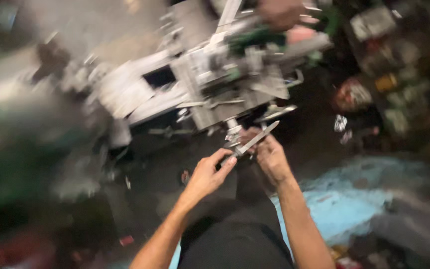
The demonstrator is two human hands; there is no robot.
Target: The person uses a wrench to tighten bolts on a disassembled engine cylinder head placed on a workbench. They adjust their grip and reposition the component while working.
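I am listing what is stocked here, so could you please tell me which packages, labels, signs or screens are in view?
Packets on shelves: right edge, blurred blocks of green, yellow and white.
Round red and white package: right of the grey machine, too blurred to tell more.
No sign or screen can be made out.

A slim metal tool (252, 142), grey and shiny, lies slanted between both hands, its far end tilted up to the right, just near the blurred grey machine (210, 84) beyond.
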